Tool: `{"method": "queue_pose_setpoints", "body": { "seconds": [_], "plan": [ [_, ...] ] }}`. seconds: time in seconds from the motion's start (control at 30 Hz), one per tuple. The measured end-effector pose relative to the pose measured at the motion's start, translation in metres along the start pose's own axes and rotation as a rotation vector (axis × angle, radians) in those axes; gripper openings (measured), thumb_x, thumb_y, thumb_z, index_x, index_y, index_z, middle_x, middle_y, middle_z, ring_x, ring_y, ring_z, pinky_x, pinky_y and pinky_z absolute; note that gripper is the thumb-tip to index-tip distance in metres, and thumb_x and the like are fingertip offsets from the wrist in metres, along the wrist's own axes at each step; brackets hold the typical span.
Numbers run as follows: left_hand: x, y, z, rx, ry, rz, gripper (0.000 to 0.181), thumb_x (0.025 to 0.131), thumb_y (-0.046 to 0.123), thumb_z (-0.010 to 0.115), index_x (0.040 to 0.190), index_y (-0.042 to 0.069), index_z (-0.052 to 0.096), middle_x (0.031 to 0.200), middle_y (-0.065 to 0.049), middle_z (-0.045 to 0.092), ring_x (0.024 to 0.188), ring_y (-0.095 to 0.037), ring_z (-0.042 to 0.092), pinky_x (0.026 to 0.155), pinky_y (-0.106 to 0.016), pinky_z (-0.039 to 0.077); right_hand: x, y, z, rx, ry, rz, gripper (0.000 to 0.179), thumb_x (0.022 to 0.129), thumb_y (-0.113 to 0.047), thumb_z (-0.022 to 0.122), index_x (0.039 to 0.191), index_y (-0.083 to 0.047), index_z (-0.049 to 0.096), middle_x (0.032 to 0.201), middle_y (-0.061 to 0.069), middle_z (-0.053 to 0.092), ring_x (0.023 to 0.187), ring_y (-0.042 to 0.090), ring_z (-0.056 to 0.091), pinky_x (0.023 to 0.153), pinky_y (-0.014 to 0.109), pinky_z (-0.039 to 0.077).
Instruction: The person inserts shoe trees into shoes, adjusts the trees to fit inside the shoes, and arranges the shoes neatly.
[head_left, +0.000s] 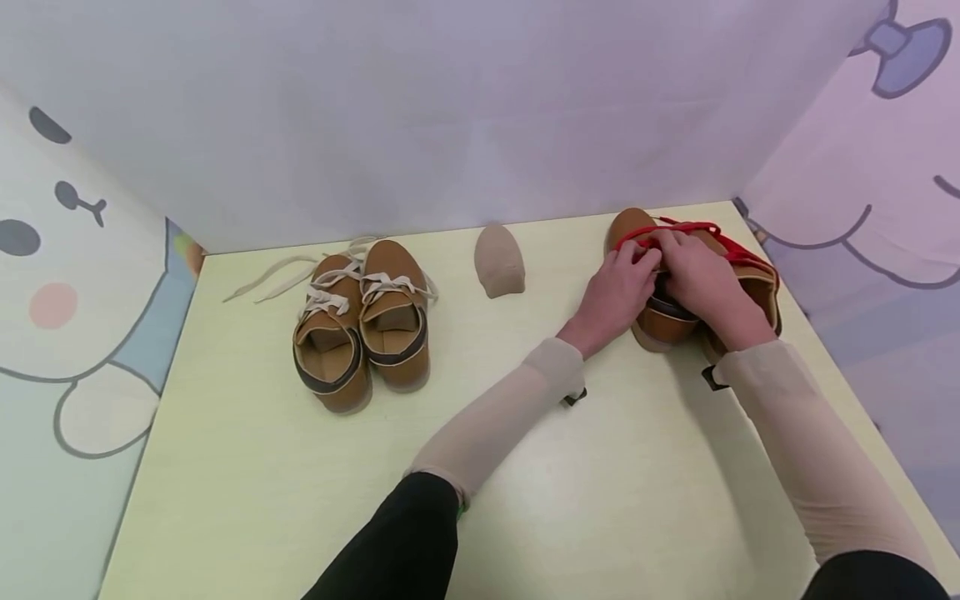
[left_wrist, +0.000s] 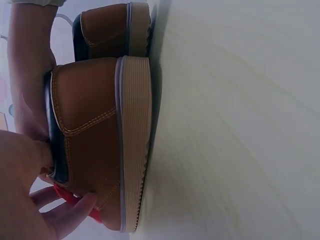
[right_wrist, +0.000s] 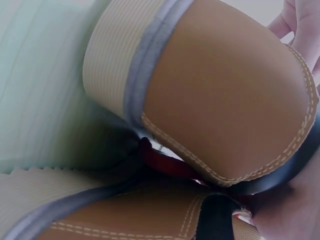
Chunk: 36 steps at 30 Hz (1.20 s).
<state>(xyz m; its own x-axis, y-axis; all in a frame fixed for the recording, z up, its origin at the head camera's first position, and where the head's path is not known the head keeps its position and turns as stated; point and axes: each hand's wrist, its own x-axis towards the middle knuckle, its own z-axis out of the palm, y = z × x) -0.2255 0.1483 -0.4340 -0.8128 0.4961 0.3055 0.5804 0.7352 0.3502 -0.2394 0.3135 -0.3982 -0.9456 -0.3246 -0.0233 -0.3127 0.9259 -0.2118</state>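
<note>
At the right of the table, a brown shoe (head_left: pixel 664 323) stands with its heel toward me, and both hands are over its lacing. My left hand (head_left: pixel 617 290) pinches the red shoelace (left_wrist: pixel 67 196) at the shoe's left side, its fingers bent around the lace in the left wrist view. From the right, my right hand (head_left: pixel 699 273) reaches over the opening, fingers curled at the same red lacing; its fingertips are mostly hidden. A second brown shoe (head_left: pixel 759 283), also red-laced, sits close beside the first, partly covered by the right wrist.
Two brown shoes with cream laces, one on the left (head_left: pixel 349 390) and one beside it (head_left: pixel 409 367), stand together; loose lace ends (head_left: pixel 281 271) trail left. A beige toe-shaped insert (head_left: pixel 499 260) lies near the back edge. A pale wall (head_left: pixel 450 108) rises behind the table.
</note>
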Motion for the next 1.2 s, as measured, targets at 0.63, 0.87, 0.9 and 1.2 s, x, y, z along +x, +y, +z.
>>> {"method": "queue_pose_setpoints", "body": {
  "seconds": [0.63,0.87,0.9,1.2],
  "plan": [
    [-0.022,-0.018,-0.012,-0.024,-0.008,-0.075,0.033,0.108,0.023,0.053,0.14,0.025,0.06,0.144,0.002,0.059,0.127,-0.018,0.06,0.091,-0.024,0.059,-0.009,-0.006,-0.002,0.045,0.003,0.0,0.069,0.09,0.0,0.067,0.154,-0.002,0.039,0.151,0.032,0.044,0.134,0.056,0.042,0.107,0.075,0.041],
    [-0.032,-0.039,-0.03,0.138,-0.031,-0.2,0.037,0.103,0.02,0.059,0.139,0.027,0.057,0.145,0.001,0.059,0.13,-0.023,0.059,0.092,-0.033,0.058,-0.018,-0.008,-0.009,0.041,0.028,-0.004,0.069,0.092,-0.002,0.065,0.156,-0.004,0.038,0.152,0.03,0.045,0.139,0.053,0.039,0.11,0.074,0.04],
    [-0.033,-0.043,-0.033,0.146,-0.032,-0.218,0.038,0.102,0.019,0.059,0.14,0.026,0.057,0.145,0.0,0.059,0.13,-0.024,0.058,0.093,-0.034,0.057,-0.02,-0.007,-0.01,0.041,0.031,-0.003,0.069,0.092,-0.003,0.065,0.156,-0.003,0.038,0.152,0.029,0.044,0.141,0.053,0.038,0.111,0.073,0.039],
    [-0.052,-0.068,-0.046,0.216,-0.038,-0.346,0.042,0.1,0.019,0.063,0.141,0.022,0.054,0.145,-0.004,0.056,0.135,-0.027,0.051,0.102,-0.04,0.05,-0.028,-0.006,-0.011,0.055,0.057,-0.005,0.068,0.095,-0.006,0.066,0.156,0.0,0.037,0.155,0.029,0.043,0.143,0.053,0.038,0.113,0.072,0.037]
  ]
}}
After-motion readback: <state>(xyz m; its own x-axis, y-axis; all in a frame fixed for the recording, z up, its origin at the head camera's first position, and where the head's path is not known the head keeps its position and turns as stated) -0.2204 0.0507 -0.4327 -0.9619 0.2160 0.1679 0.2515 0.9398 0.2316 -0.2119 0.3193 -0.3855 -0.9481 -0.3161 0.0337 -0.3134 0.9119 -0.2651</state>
